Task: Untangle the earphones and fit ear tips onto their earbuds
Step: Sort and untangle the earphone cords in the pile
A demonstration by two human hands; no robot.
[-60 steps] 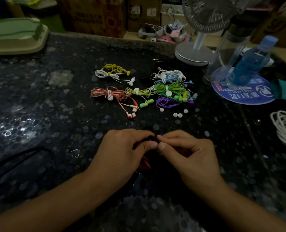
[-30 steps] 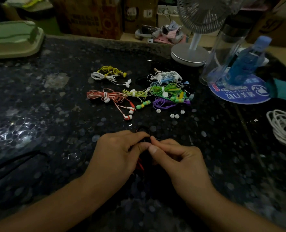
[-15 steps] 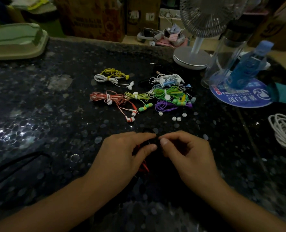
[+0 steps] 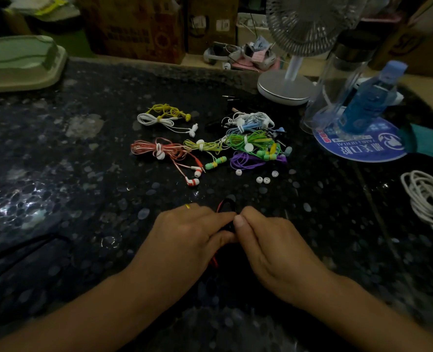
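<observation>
My left hand and my right hand meet fingertip to fingertip at the near middle of the dark table. Both pinch a black-and-red earphone; its cable loops just beyond my fingers and a red stretch shows below them. The earbud itself is hidden between my fingers. Farther back lie bundled earphones: orange, yellow and white, green, purple, pale blue and white. Several loose white ear tips are scattered in front of them.
A desk fan stands at the back right, beside a clear bottle and a blue bottle on a round blue mat. A coiled white cable lies at the right edge. A green lidded box sits back left.
My hands stay together on the black-and-red earphone, with small shifts of the fingers. The cable loop now shows beyond my fingertips. The view has shifted slightly.
</observation>
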